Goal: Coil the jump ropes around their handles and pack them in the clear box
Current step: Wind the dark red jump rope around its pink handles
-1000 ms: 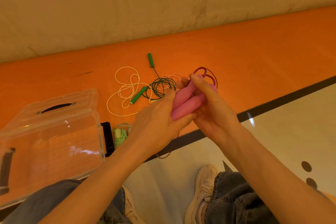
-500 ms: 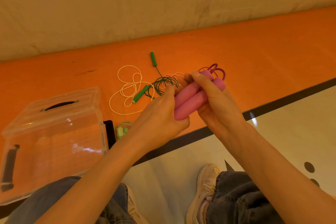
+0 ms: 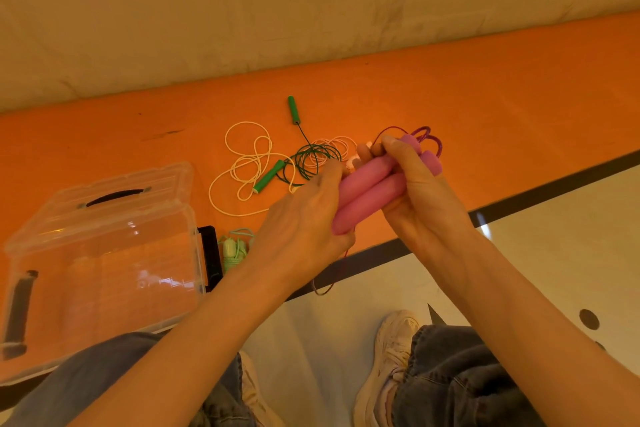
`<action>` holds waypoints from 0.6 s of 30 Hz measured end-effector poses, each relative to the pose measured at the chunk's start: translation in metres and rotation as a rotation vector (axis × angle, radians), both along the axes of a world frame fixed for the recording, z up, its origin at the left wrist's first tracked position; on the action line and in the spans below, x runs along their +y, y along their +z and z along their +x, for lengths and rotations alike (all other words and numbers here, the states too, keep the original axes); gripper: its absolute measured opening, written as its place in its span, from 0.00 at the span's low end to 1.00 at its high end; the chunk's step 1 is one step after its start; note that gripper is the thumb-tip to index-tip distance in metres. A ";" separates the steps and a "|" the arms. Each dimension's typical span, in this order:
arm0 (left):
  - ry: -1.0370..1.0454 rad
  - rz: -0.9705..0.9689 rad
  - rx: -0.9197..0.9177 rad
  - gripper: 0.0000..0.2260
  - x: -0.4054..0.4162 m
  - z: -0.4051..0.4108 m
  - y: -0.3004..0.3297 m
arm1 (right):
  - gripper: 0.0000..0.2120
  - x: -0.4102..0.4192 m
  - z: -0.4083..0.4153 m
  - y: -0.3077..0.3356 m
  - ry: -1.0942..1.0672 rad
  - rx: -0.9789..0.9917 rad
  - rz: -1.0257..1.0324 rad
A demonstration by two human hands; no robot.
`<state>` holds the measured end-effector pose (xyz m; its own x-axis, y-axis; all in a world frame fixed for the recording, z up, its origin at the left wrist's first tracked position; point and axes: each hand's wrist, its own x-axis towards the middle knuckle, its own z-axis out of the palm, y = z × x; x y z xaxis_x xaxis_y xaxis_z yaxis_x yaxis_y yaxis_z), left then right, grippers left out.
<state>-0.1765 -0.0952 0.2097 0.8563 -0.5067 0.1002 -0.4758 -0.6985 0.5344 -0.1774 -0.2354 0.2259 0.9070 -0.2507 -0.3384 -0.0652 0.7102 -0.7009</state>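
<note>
Coiling step in hand: two pink foam handles [image 3: 370,191] held side by side above the orange floor, gripped by left hand [image 3: 304,218] and right hand [image 3: 419,191]; purple rope [image 3: 424,135] looped at the far ends, a tail hanging below. Next judged: slack to be wound around handles, then carried to clear plastic box [image 3: 100,246], well left

Both hands [image 3: 363,198] around pink handles [image 3: 367,191], perhaps coiling.

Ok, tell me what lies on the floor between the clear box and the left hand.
In the head view, a pale green jump rope, already bundled, lies on the orange floor between the clear box and the left hand, beside the box's black latch.
</note>
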 end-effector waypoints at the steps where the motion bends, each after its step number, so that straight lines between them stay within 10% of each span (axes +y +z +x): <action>1: -0.009 -0.008 0.014 0.21 -0.001 0.000 0.000 | 0.04 -0.001 0.000 -0.001 0.002 0.010 0.016; 18: 0.012 -0.141 0.062 0.27 -0.006 -0.007 -0.010 | 0.02 0.000 0.004 -0.001 -0.017 0.046 0.036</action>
